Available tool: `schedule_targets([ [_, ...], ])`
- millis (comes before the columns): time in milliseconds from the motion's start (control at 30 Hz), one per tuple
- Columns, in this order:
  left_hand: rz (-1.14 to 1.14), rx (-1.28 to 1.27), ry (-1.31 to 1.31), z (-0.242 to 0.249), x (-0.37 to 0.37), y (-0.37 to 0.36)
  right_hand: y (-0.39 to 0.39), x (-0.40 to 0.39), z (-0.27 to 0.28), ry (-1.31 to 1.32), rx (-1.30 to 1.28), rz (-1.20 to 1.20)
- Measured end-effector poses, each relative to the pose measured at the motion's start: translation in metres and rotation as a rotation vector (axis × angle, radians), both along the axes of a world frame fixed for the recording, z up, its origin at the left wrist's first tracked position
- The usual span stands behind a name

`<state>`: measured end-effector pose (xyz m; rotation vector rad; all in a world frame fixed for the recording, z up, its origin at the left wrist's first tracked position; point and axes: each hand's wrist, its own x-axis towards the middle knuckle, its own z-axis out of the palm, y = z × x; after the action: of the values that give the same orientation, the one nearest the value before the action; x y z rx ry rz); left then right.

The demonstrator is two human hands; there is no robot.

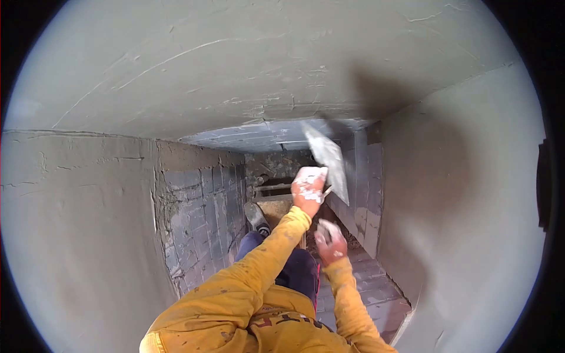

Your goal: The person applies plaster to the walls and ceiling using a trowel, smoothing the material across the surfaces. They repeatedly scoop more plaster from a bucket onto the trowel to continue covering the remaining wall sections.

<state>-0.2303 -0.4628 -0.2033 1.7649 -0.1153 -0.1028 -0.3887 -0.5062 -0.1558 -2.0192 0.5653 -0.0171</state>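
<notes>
My left hand (309, 187), spotted with pale plaster, is closed around the handle of a trowel. The trowel's flat, pale metal blade (331, 162) is tilted and lies up and to the right of that hand. Lower down, my right hand (331, 242) has its fingers loosely curled and apart, with nothing visible in them. It is below the trowel and near my body. Both sleeves are yellow and stained.
Smooth grey plastered walls (76, 223) stand on both sides, with another plastered surface (223, 70) across the top. Bare block areas (203, 217) show lower down. A board (275, 207) and a shoe (257, 217) are below me. The right wall (482, 235) carries a dark shadow.
</notes>
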Motion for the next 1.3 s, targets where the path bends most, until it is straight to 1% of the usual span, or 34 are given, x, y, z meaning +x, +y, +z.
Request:
schedule_targets([
  [33, 0.045, -0.103, 0.210, -0.007, -0.004, 0.011, 0.006, 0.019, -0.007, -0.078, -0.037, 0.007],
  [67, 0.091, -0.208, 0.421, -0.012, -0.008, 0.022, 0.010, 0.040, -0.005, -0.066, -0.105, 0.054],
  [100, 0.093, -0.186, 0.387, -0.025, -0.010, 0.034, 0.014, 0.054, -0.014, -0.014, -0.168, 0.110],
  [133, 0.100, -0.181, 0.347, -0.026, -0.008, 0.045, 0.018, 0.066, -0.022, 0.145, -0.182, 0.122],
  [200, 0.114, -0.170, 0.268, -0.027, -0.002, 0.066, 0.021, 0.083, -0.036, 0.021, -0.297, 0.298],
  [233, 0.137, -0.165, 0.270, -0.023, 0.003, 0.072, 0.024, 0.091, -0.042, 0.026, -0.267, 0.360],
  [267, 0.159, -0.158, 0.278, -0.024, 0.007, 0.078, 0.030, 0.102, -0.048, 0.001, -0.209, 0.367],
  [300, 0.200, -0.250, 0.352, -0.029, 0.011, 0.084, 0.034, 0.115, -0.054, -0.006, -0.175, 0.402],
  [333, 0.185, -0.225, 0.322, -0.024, 0.020, 0.089, 0.038, 0.130, -0.061, -0.018, -0.141, 0.433],
  [367, 0.130, -0.022, 0.162, -0.018, 0.032, 0.097, 0.043, 0.144, -0.075, -0.053, -0.073, 0.449],
  [400, 0.073, 0.182, 0.000, -0.012, 0.044, 0.105, 0.048, 0.159, -0.093, -0.197, 0.032, 0.489],
  [433, 0.068, 0.169, -0.029, -0.014, 0.054, 0.110, 0.053, 0.176, -0.099, -0.252, 0.098, 0.526],
  [467, -0.011, 0.246, -0.085, -0.017, 0.065, 0.119, 0.058, 0.194, -0.106, -0.310, 0.165, 0.561],
  [533, -0.005, 0.241, -0.069, -0.014, 0.080, 0.130, 0.066, 0.225, -0.133, -0.480, 0.085, 0.526],
  [567, -0.007, 0.304, -0.076, -0.006, 0.082, 0.139, 0.066, 0.240, -0.145, -0.520, 0.031, 0.514],
  [600, -0.066, 0.415, -0.182, -0.020, 0.081, 0.157, 0.076, 0.255, -0.139, -0.466, 0.221, 0.341],
  [633, -0.091, 0.336, -0.153, -0.018, 0.076, 0.172, 0.081, 0.268, -0.144, -0.467, 0.234, 0.330],
  [667, -0.085, 0.403, -0.068, -0.030, 0.061, 0.191, 0.085, 0.281, -0.155, -0.471, 0.245, 0.312],
  [700, -0.118, 0.440, 0.003, -0.053, 0.045, 0.215, 0.093, 0.297, -0.172, -0.529, 0.184, 0.276],
  [733, -0.044, 0.335, 0.144, -0.079, 0.020, 0.236, 0.101, 0.310, -0.190, -0.577, 0.119, 0.233],
  [767, -0.023, 0.299, 0.243, -0.100, -0.006, 0.255, 0.101, 0.321, -0.195, -0.542, 0.106, 0.238],
  [800, -0.089, 0.480, 0.271, -0.122, -0.029, 0.282, 0.099, 0.332, -0.199, -0.513, 0.094, 0.247],
  [833, -0.033, 0.436, 0.432, -0.135, -0.051, 0.294, 0.099, 0.342, -0.209, -0.600, 0.086, 0.199],
  [867, -0.046, 0.494, 0.424, -0.148, -0.073, 0.307, 0.096, 0.349, -0.219, -0.685, 0.079, 0.153],
  [900, -0.054, 0.552, 0.415, -0.160, -0.083, 0.312, 0.093, 0.349, -0.224, -0.686, 0.063, 0.120],
  [1000, -0.227, 0.863, 0.387, -0.136, -0.069, 0.280, 0.076, 0.337, -0.240, -0.724, 0.106, -0.153],
  [1033, -0.218, 0.826, 0.309, -0.142, -0.064, 0.276, 0.062, 0.335, -0.247, -0.770, 0.141, -0.260],
  [1067, -0.281, 0.862, 0.286, -0.147, -0.058, 0.272, 0.045, 0.327, -0.254, -0.689, 0.206, -0.311],
  [1100, -0.343, 0.894, 0.264, -0.150, -0.052, 0.268, 0.020, 0.318, -0.257, -0.705, 0.009, -0.354],
  [1167, -0.429, 0.932, 0.208, -0.159, -0.044, 0.264, -0.032, 0.301, -0.257, -0.758, -0.148, -0.467],
  [1200, -0.435, 0.930, 0.233, -0.159, -0.042, 0.262, -0.056, 0.292, -0.255, -0.763, -0.073, -0.544],
  [1233, -0.446, 0.924, 0.256, -0.159, -0.039, 0.259, -0.079, 0.282, -0.258, -0.748, -0.115, -0.603],
  [1267, -0.465, 0.916, 0.273, -0.158, -0.035, 0.255, -0.101, 0.267, -0.262, -0.794, -0.243, -0.599],
  [1300, -0.483, 0.930, 0.281, -0.157, -0.031, 0.251, -0.114, 0.244, -0.250, -0.764, -0.177, -0.574],
])
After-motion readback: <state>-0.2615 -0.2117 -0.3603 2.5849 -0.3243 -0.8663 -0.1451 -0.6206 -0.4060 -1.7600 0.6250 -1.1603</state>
